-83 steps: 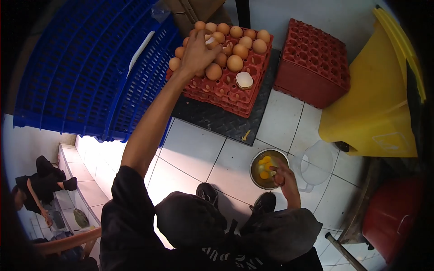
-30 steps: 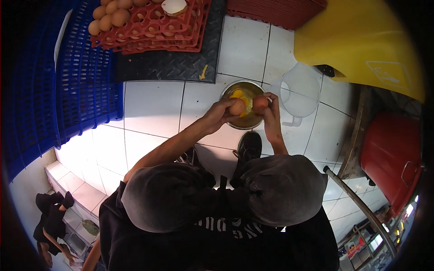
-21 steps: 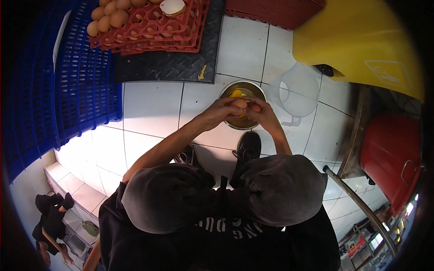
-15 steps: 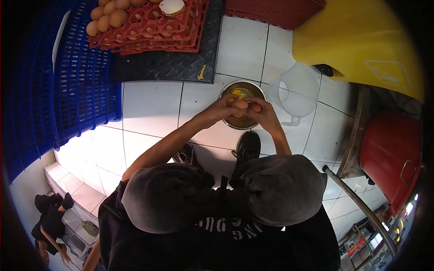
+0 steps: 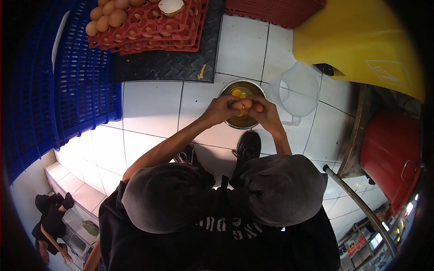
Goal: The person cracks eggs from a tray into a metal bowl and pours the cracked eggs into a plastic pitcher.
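Over a round metal bowl [image 5: 228,89] on the floor, my two hands hold a brown egg split into two shell pieces. My left hand [image 5: 220,110] grips the left eggshell half [image 5: 237,105], fingers curled round it. My right hand [image 5: 267,115] is closed on the other eggshell half [image 5: 247,103], and a second brown egg [image 5: 258,107] that looks whole is tucked into the same hand. Below the gap, yellowish egg hangs between the shells. Orange yolk [image 5: 236,92] and clear egg white lie in the bowl. My fingertips partly hide the shells.
A clear plastic jug [image 5: 298,92] stands right of the bowl. Stacked red egg trays [image 5: 153,34] with brown eggs and an eggshell [image 5: 172,7] sit on a black platform [image 5: 158,67]. Blue crates [image 5: 86,90] are left; a yellow container [image 5: 357,45] and red bin [image 5: 391,153] right. Another person [image 5: 52,223] is lower left.
The egg between my hands has parted into two shell halves, and egg now shows between them. My hands have shifted slightly apart above the bowl.
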The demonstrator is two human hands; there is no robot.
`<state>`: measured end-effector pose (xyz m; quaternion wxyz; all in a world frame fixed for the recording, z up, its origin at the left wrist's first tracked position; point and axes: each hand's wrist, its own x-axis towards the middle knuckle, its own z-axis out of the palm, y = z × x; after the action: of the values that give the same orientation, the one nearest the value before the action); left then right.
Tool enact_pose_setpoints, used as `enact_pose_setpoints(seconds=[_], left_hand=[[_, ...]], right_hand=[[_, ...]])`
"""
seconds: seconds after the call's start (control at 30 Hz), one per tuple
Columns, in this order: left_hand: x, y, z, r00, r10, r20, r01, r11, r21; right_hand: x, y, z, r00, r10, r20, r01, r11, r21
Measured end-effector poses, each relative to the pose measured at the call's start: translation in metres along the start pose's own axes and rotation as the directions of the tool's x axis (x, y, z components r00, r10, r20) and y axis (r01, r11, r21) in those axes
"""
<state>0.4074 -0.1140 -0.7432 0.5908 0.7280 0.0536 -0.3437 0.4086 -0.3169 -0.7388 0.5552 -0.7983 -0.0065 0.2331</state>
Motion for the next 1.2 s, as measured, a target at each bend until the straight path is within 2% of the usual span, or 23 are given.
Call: enact_pose_setpoints(seconds=[0.03,0.07,0.1,0.13,0.2,0.23,0.33,0.4,0.47,0.53,0.57,0.6,0.63,0.67,0.73,0.77,0.8,0.83,0.9,0.93,1.03,1.13,1.2], left_hand=[[0.0,0.002,0.0,1.0,0.001,0.002,-0.001,1.0,0.0],[-0.001,0.004,-0.001,1.0,0.031,0.006,-0.032,0.991,0.128],[-0.001,0.006,-0.002,0.998,0.06,0.013,-0.061,0.965,0.254],[-0.001,0.002,-0.001,0.998,0.06,0.013,-0.062,0.965,0.255],[-0.001,-0.007,0.003,0.962,0.267,-0.059,-0.218,0.879,0.424],[-0.003,-0.005,0.003,0.961,0.269,-0.059,-0.22,0.879,0.424],[-0.011,0.001,0.003,0.964,0.254,-0.078,-0.193,0.869,0.456],[-0.015,0.002,0.002,0.933,0.352,-0.081,-0.26,0.81,0.526],[-0.015,0.004,0.0,0.934,0.35,-0.07,-0.266,0.813,0.518],[-0.016,0.005,-0.001,0.935,0.349,-0.059,-0.272,0.816,0.51],[-0.019,0.004,0.0,0.921,0.377,-0.099,-0.298,0.844,0.445],[-0.02,0.003,0.001,0.904,0.403,-0.14,-0.327,0.866,0.379],[-0.021,0.004,0.001,0.903,0.406,-0.14,-0.329,0.864,0.382],[-0.022,0.004,0.001,0.889,0.432,-0.15,-0.374,0.875,0.306],[-0.023,0.004,0.0,0.872,0.461,-0.163,-0.42,0.877,0.233],[-0.022,0.002,0.001,0.87,0.472,-0.143,-0.453,0.879,0.146],[-0.021,0.001,0.001,0.865,0.485,-0.126,-0.482,0.874,0.059],[-0.021,0.002,0.002,0.863,0.488,-0.132,-0.484,0.873,0.066],[-0.021,0.005,0.002,0.868,0.479,-0.133,-0.477,0.878,0.046],[-0.025,0.014,-0.001,0.915,0.392,-0.096,-0.383,0.918,0.104],[-0.027,0.022,-0.008,0.885,0.46,-0.069,-0.444,0.88,0.167],[-0.034,0.036,-0.017,0.821,0.56,-0.109,-0.514,0.809,0.287],[-0.047,0.064,-0.038,0.799,0.586,-0.132,-0.513,0.78,0.358]], right_hand=[[-0.002,-0.007,-0.002,1.0,-0.012,-0.01,0.011,0.995,-0.102],[-0.004,-0.015,-0.004,1.0,-0.012,-0.011,0.01,0.995,-0.102],[-0.006,-0.024,-0.006,0.996,-0.063,-0.055,0.041,0.941,-0.336],[-0.007,-0.027,-0.007,0.989,-0.124,-0.086,0.056,0.833,-0.551],[-0.006,-0.015,-0.005,0.967,-0.218,-0.134,0.089,0.775,-0.625],[-0.006,-0.014,-0.004,0.933,-0.317,-0.169,0.115,0.708,-0.697],[-0.008,-0.014,0.0,0.916,-0.339,-0.214,0.095,0.701,-0.706],[-0.009,-0.016,0.003,0.913,-0.336,-0.233,0.089,0.719,-0.69],[-0.01,-0.015,0.003,0.908,-0.333,-0.254,0.082,0.735,-0.673],[-0.01,-0.006,0.002,0.962,-0.121,-0.247,0.027,0.936,-0.351],[-0.009,0.001,0.002,0.961,-0.124,-0.249,0.03,0.936,-0.35],[-0.007,0.009,0.002,0.982,0.084,-0.168,-0.081,0.996,0.026],[-0.006,0.01,0.002,0.969,0.245,-0.012,-0.222,0.897,0.383],[-0.006,0.011,0.001,0.97,0.242,-0.013,-0.218,0.897,0.385],[-0.01,0.01,0.002,0.935,0.295,0.199,-0.347,0.635,0.69],[-0.011,0.008,0.003,0.936,0.289,0.199,-0.343,0.636,0.691],[-0.012,0.004,0.003,0.931,0.244,0.27,-0.362,0.551,0.752],[-0.012,0.002,0.005,0.922,0.188,0.338,-0.387,0.459,0.8],[-0.014,0.004,0.007,0.929,0.159,0.335,-0.37,0.435,0.821],[-0.012,0.004,0.009,0.933,0.13,0.336,-0.359,0.408,0.839],[-0.01,0.0,0.012,0.94,0.102,0.326,-0.336,0.454,0.826],[-0.011,-0.016,0.008,0.926,0.029,0.378,-0.357,0.398,0.845],[-0.011,-0.019,0.005,0.942,0.14,0.303,-0.333,0.474,0.815]])
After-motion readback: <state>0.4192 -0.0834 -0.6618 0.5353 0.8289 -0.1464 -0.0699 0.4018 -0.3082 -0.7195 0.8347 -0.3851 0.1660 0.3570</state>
